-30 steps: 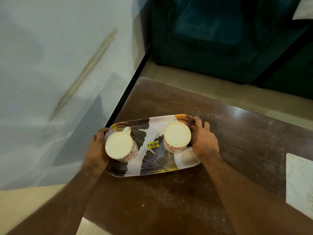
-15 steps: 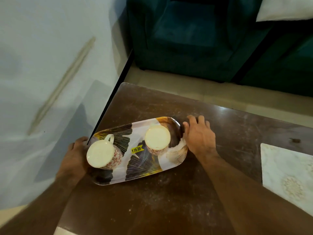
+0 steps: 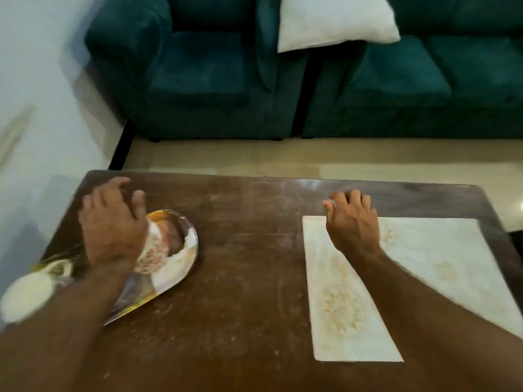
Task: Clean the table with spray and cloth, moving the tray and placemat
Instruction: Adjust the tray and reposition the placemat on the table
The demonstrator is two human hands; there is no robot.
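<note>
- Left hand (image 3: 111, 227) hangs over the far end of the tray (image 3: 181, 267), fingers loosely spread and holding nothing; blur makes it impossible to tell whether it touches the tray or cup beneath.
- The tray, patterned with gold edging, lies at the left end of the table (image 3: 249, 250), stretching from under that hand back toward the person and to the hand's right.
- A patterned cup (image 3: 158, 250) stands on the tray just right of the left wrist, partly hidden by the hand.
- A second white cup (image 3: 27, 295), heavily blurred, sits on the tray's near end, left of the left forearm.
- Right hand (image 3: 352, 222) is over the far left corner of the placemat (image 3: 441, 256), fingers relaxed and slightly fanned, tips reaching past the mat's far edge to the wood; it grips nothing.
- The pale placemat lies flat, spreading rightward and back toward the person from that hand.
- Bare, dusty brown wood shows between the two hands.
- Beyond the table stands a dark green sofa (image 3: 382, 80) with a white cushion (image 3: 334, 21).
</note>
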